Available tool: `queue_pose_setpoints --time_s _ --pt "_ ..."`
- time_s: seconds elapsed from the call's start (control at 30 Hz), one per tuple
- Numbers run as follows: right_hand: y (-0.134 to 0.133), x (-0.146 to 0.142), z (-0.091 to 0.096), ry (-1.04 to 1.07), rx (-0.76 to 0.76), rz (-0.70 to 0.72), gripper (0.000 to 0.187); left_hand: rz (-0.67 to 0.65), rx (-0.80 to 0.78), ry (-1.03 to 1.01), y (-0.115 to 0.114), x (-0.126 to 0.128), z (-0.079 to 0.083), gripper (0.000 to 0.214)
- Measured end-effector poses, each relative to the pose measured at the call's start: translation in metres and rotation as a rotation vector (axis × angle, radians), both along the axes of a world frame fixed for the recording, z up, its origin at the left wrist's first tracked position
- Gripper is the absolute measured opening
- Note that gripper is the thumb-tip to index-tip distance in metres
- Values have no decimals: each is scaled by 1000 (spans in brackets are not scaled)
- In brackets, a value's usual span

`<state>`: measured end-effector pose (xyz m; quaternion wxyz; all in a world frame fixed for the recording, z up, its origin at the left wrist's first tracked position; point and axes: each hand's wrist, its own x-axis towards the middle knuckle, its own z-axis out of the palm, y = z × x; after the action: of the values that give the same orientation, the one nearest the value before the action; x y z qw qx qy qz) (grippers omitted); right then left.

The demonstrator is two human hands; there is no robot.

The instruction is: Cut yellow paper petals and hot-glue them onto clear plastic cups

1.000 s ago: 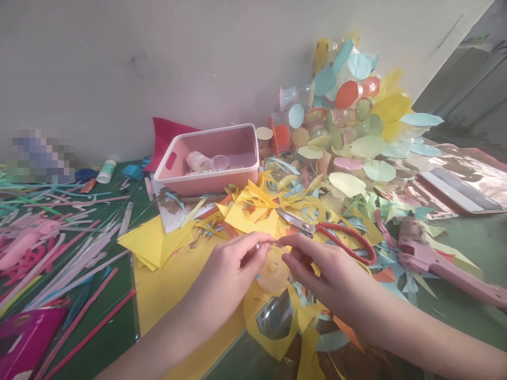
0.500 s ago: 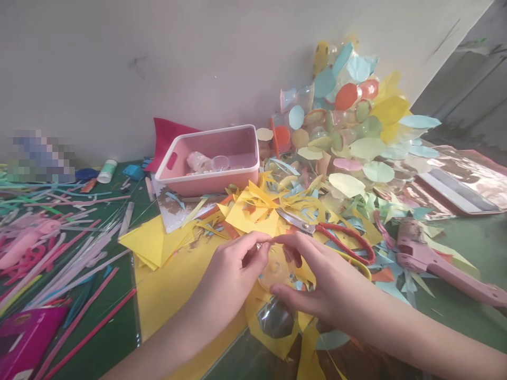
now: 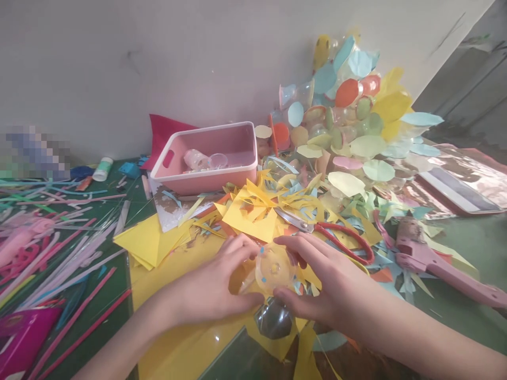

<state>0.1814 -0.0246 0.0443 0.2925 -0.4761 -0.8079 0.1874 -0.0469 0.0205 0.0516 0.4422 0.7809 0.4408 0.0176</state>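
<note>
A clear plastic cup (image 3: pixel 276 268) with small blue dots round its edge is between my two hands, its round end facing up toward me. My left hand (image 3: pixel 227 274) curves round the left side of the cup, thumb low and fingers above. On the other side my right hand (image 3: pixel 322 269) grips it between thumb and fingers. Just below lies a yellow paper piece (image 3: pixel 273 343) with a clear, shiny round object (image 3: pixel 275 318) on it. Red-handled scissors (image 3: pixel 344 240) rest on paper scraps beyond my right hand.
A pink bin (image 3: pixel 206 182) holding clear cups stands at the back. Behind the scraps rises a pile of cups with coloured paper discs (image 3: pixel 348 121). A pink glue gun (image 3: pixel 443 269) lies right, pipe cleaners (image 3: pixel 79 264) left, and folded yellow paper (image 3: pixel 154 240) near the middle.
My left hand has shifted left and spread from a pinch at the cup's edge to a wider curve round its side. More of the cup now shows. My right hand stays nearly in place.
</note>
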Motion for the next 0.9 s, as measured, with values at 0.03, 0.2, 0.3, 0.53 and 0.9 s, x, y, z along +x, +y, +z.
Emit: queue_pose_setpoints --time_s 0.03,0.2,0.3,0.53,0.9 --pt "0 0 0 1 6 0 36 8 -2 7 -2 4 -4 44" --pt "-1 1 -2 2 27 13 37 41 120 -65 -5 15 -23 39" --pt "-2 0 -2 7 31 -13 37 25 166 -94 -5 15 -28 36" --pt "-4 -5 -2 -34 62 -69 33 28 178 -114 -6 15 -31 35" --pt "-5 -3 -2 -34 3 -60 37 25 177 -84 -5 16 -29 36"
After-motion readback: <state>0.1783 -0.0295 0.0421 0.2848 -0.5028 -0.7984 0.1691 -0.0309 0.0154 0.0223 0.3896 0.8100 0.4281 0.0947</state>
